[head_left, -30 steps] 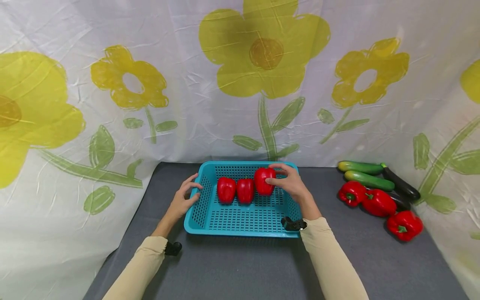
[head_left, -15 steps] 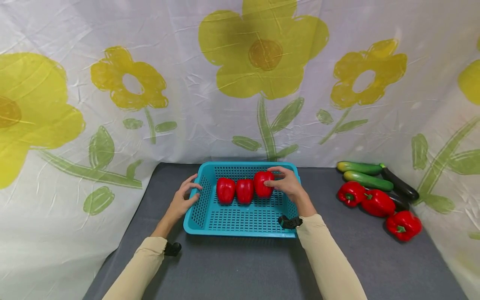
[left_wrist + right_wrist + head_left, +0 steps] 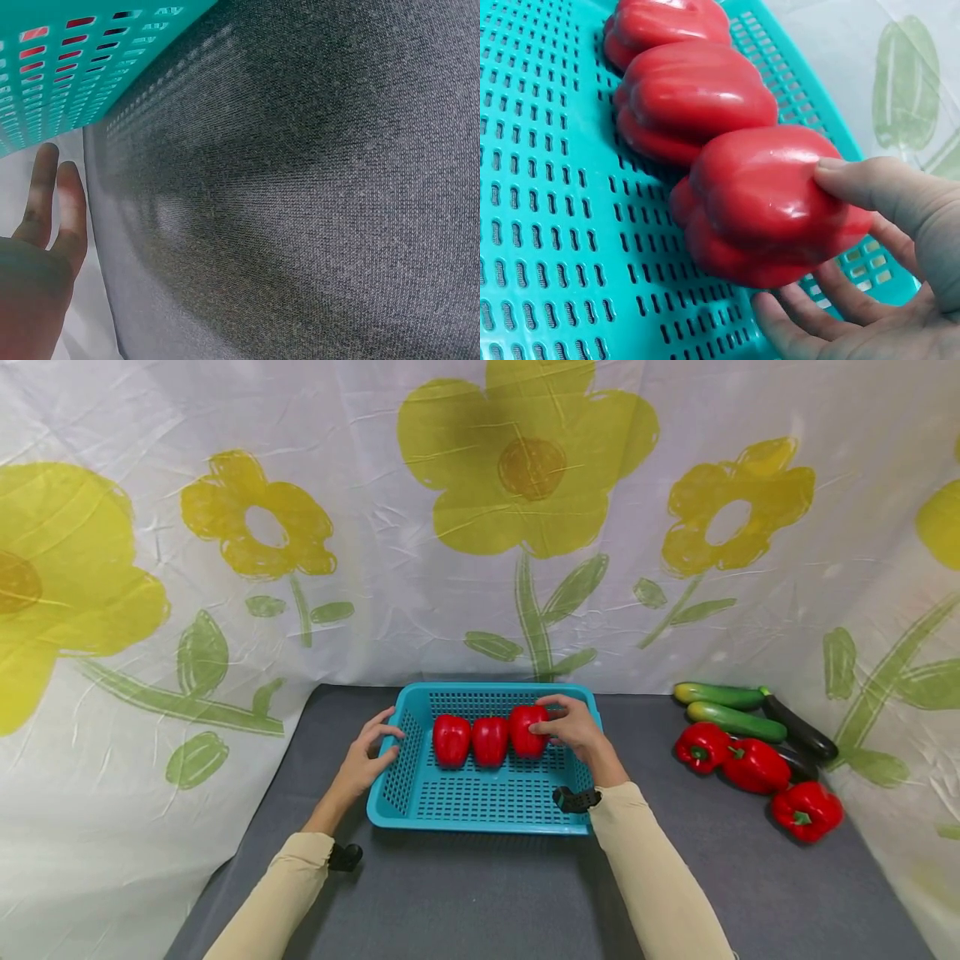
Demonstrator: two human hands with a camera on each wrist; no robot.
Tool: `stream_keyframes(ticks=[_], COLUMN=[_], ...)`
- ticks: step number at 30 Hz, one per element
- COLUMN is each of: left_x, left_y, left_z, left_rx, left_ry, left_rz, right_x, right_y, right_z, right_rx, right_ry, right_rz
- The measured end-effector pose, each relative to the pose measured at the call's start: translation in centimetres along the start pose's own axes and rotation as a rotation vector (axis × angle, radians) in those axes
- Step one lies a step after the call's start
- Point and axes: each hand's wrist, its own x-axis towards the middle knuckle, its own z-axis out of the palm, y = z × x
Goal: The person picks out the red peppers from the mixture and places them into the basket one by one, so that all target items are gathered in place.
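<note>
In the head view my right hand (image 3: 576, 728) holds a red bell pepper (image 3: 527, 732) at the right end of a row in the blue-green basket (image 3: 480, 823). The right wrist view shows the thumb on top of this bell pepper (image 3: 765, 202) and the fingers curled beside and below its other side. Two more red bell peppers, a middle one (image 3: 491, 742) and a left one (image 3: 452, 742), lie in the basket on their sides. My left hand (image 3: 366, 760) rests at the basket's left rim, its fingers loosely bent; part of it is hidden in the left wrist view.
On the grey cloth (image 3: 465, 893) at the right lie two cucumbers (image 3: 738, 721), dark eggplants (image 3: 801, 727) and a group of red bell peppers (image 3: 757, 766). A flower-printed white curtain (image 3: 390, 610) stands behind the basket.
My right hand has lowered the bell pepper slightly onto the basket floor, beside the middle one. The left hand stays at the rim.
</note>
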Motion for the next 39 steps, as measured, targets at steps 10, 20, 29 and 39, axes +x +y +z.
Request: stream_keyframes(ticks=[10, 20, 29, 39], left_x=[0.0, 0.1, 0.1, 0.1], left_y=[-0.7, -2.0, -0.7, -0.9], left_z=[-0.1, -0.1, -0.1, 0.0], left_rx=[-0.017, -0.005, -0.01, -0.005], left_ry=[0.005, 0.009, -0.001, 0.007], left_rz=[0.004, 0.023, 0.002, -0.001], right_x=[0.4, 0.6, -0.1, -1.6], right_y=[0.3, 0.5, -0.7, -2.7], right_z=[0.3, 0.6, -0.3, -1.9], right_rx=[0.023, 0.003, -0.018, -0.056], right_ry=[0.007, 0.016, -0.087, -0.156], right_rz=[0.048, 0.079, 0.037, -0.04])
